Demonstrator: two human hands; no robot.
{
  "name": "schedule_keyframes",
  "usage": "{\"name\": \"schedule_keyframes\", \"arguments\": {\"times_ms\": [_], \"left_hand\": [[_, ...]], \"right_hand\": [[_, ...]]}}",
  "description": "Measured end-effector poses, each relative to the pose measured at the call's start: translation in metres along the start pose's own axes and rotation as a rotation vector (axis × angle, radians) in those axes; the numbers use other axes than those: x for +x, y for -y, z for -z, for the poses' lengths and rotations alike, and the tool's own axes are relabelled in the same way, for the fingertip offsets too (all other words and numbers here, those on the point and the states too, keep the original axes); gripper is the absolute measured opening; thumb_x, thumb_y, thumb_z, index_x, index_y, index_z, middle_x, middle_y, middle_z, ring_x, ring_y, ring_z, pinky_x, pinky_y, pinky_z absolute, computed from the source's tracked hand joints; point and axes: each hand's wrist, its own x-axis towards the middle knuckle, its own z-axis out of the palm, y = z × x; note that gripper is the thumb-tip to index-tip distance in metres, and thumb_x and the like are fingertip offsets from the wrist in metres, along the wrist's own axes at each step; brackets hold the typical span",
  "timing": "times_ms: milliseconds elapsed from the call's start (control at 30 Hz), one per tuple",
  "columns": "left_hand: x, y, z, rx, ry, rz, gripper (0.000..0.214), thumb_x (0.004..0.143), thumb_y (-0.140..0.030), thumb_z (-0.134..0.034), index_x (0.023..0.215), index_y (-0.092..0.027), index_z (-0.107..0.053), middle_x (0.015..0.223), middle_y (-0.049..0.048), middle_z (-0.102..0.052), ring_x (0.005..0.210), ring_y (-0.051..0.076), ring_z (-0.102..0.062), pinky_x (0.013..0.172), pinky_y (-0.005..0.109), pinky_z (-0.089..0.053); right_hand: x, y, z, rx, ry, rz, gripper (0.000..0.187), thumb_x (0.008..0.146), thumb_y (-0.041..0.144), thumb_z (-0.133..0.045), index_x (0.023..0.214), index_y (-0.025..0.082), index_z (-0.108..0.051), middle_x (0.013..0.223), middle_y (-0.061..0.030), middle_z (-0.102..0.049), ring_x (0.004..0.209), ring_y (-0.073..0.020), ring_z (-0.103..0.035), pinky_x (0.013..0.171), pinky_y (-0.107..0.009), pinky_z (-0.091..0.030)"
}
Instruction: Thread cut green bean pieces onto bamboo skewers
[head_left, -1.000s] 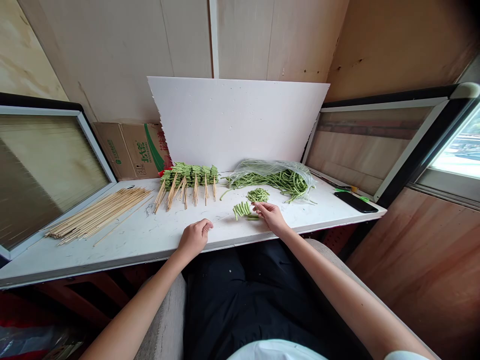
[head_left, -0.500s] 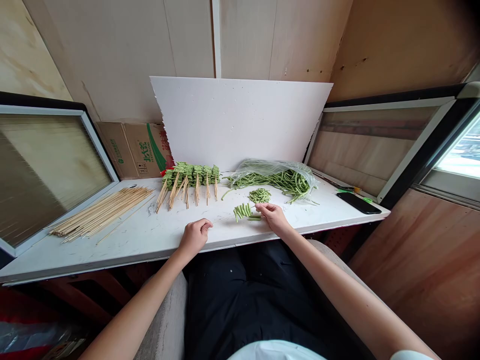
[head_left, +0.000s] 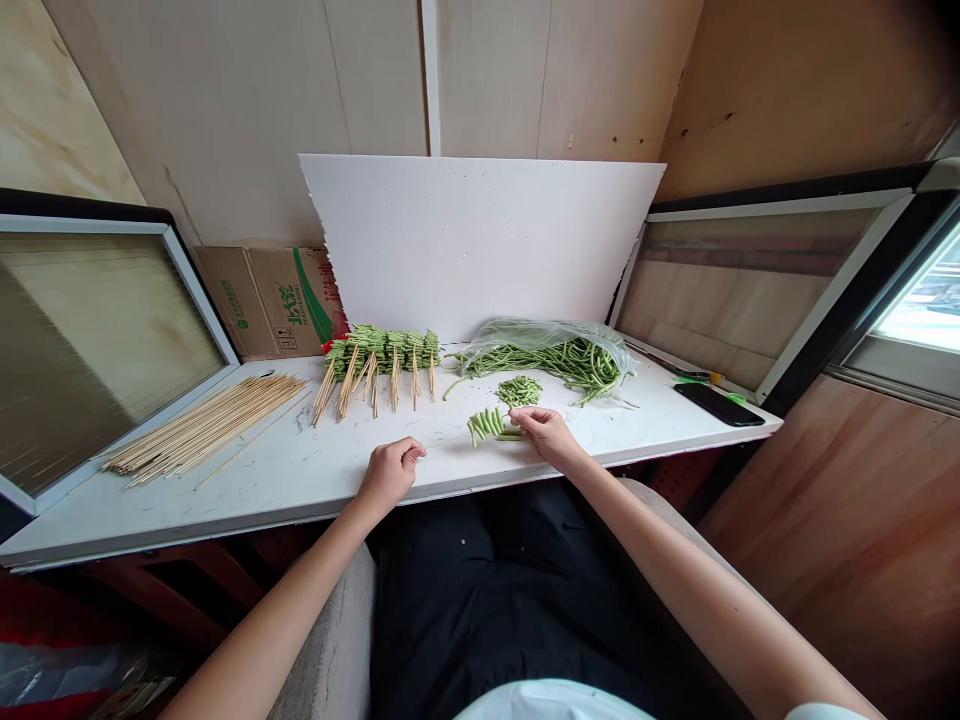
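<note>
My left hand (head_left: 394, 470) is closed around the blunt end of a thin bamboo skewer (head_left: 444, 441), which points right and slightly away from me. Several cut green bean pieces (head_left: 486, 425) are threaded side by side near its far end. There my right hand (head_left: 546, 436) pinches with thumb and forefinger, seemingly on another bean piece, mostly hidden by the fingertips. Loose bean pieces (head_left: 511, 435) lie on the table just below those fingers. Behind them sits a small pile of cut beans (head_left: 519, 390).
Loose skewers (head_left: 202, 425) lie at the left. Finished bean skewers (head_left: 382, 352) are stacked before a cardboard box (head_left: 262, 300). A clear plastic bag (head_left: 551, 335) holds long beans (head_left: 577, 366). A black phone (head_left: 718, 404) lies by the right edge of the white table (head_left: 300, 480).
Almost nothing differs. Both hands, the skewer and the threaded bean pieces keep nearly the same places; the right fingertips have shifted very slightly.
</note>
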Motion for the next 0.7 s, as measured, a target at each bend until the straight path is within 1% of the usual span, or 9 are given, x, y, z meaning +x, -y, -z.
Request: {"name": "schedule_keyframes", "arguments": {"times_ms": [133,233,300,400,467,533,567,633,700], "left_hand": [[0.000,-0.002,0.001,0.007,0.010,-0.003,0.025,0.095,-0.022,-0.053,0.083,-0.022,-0.076,0.077,0.0029,-0.078,0.063,0.017,-0.066,0.068,0.029,-0.049],[0.000,-0.004,0.000,0.003,0.019,-0.018,0.025,0.095,-0.023,-0.053,0.083,-0.022,-0.075,0.078,0.0033,-0.078,0.067,0.018,-0.067,0.070,0.029,-0.049],[0.000,-0.004,0.000,-0.015,0.021,-0.010,0.026,0.097,-0.025,-0.053,0.085,-0.021,-0.075,0.075,0.0031,-0.077,0.065,0.018,-0.067,0.068,0.029,-0.049],[0.000,-0.004,0.000,-0.049,0.001,0.029,0.028,0.098,-0.029,-0.052,0.086,-0.021,-0.075,0.063,0.0009,-0.068,0.057,0.017,-0.062,0.063,0.028,-0.047],[0.001,-0.005,0.001,-0.069,-0.027,0.052,0.028,0.098,-0.029,-0.051,0.085,-0.021,-0.075,0.059,-0.0002,-0.064,0.054,0.016,-0.059,0.062,0.028,-0.046],[0.001,-0.007,0.001,-0.083,-0.053,0.070,0.028,0.097,-0.029,-0.051,0.085,-0.021,-0.074,0.060,-0.0002,-0.064,0.054,0.016,-0.058,0.062,0.028,-0.045],[0.001,-0.007,0.001,-0.086,-0.063,0.075,0.028,0.097,-0.029,-0.050,0.085,-0.021,-0.074,0.061,0.0000,-0.064,0.055,0.016,-0.059,0.062,0.028,-0.045],[0.001,-0.008,0.001,-0.085,-0.077,0.079,0.027,0.097,-0.028,-0.051,0.085,-0.021,-0.074,0.063,0.0005,-0.066,0.056,0.016,-0.059,0.062,0.028,-0.045],[0.000,-0.007,0.000,-0.079,-0.083,0.077,0.027,0.097,-0.028,-0.051,0.085,-0.021,-0.074,0.064,0.0008,-0.067,0.056,0.016,-0.059,0.063,0.028,-0.045]], "right_hand": [[-0.002,0.002,-0.001,-0.006,0.040,0.015,0.035,0.072,0.055,-0.091,0.078,0.021,-0.083,0.086,-0.0056,-0.076,0.083,-0.0201,-0.065,0.081,-0.033,-0.051],[-0.006,0.009,-0.004,-0.037,0.093,0.022,0.036,0.071,0.056,-0.091,0.075,0.021,-0.082,0.089,-0.0061,-0.078,0.088,-0.0224,-0.067,0.087,-0.036,-0.052],[-0.008,0.012,-0.007,-0.040,0.095,0.010,0.039,0.069,0.057,-0.091,0.075,0.020,-0.082,0.093,-0.0074,-0.079,0.093,-0.0249,-0.069,0.090,-0.037,-0.052],[-0.008,0.015,-0.008,-0.032,0.052,-0.015,0.045,0.065,0.060,-0.092,0.085,0.020,-0.084,0.104,-0.0099,-0.081,0.103,-0.0302,-0.071,0.095,-0.041,-0.054],[-0.006,0.015,-0.005,-0.060,0.046,0.009,0.050,0.067,0.062,-0.091,0.095,0.022,-0.085,0.114,-0.0110,-0.081,0.112,-0.0333,-0.070,0.098,-0.044,-0.053],[-0.003,0.017,0.002,-0.179,0.065,0.070,0.049,0.073,0.064,-0.086,0.100,0.023,-0.085,0.116,-0.0113,-0.080,0.115,-0.0352,-0.068,0.099,-0.047,-0.052],[-0.001,0.018,0.005,-0.272,0.074,0.113,0.045,0.076,0.063,-0.084,0.099,0.024,-0.086,0.113,-0.0114,-0.081,0.115,-0.0359,-0.067,0.099,-0.048,-0.051],[0.002,0.019,0.013,-0.471,0.092,0.196,0.035,0.077,0.059,-0.085,0.089,0.026,-0.087,0.099,-0.0114,-0.081,0.111,-0.0368,-0.064,0.100,-0.049,-0.049],[0.003,0.018,0.018,-0.614,0.122,0.251,0.025,0.074,0.052,-0.088,0.080,0.028,-0.086,0.087,-0.0108,-0.078,0.107,-0.0365,-0.060,0.099,-0.048,-0.046]]}}
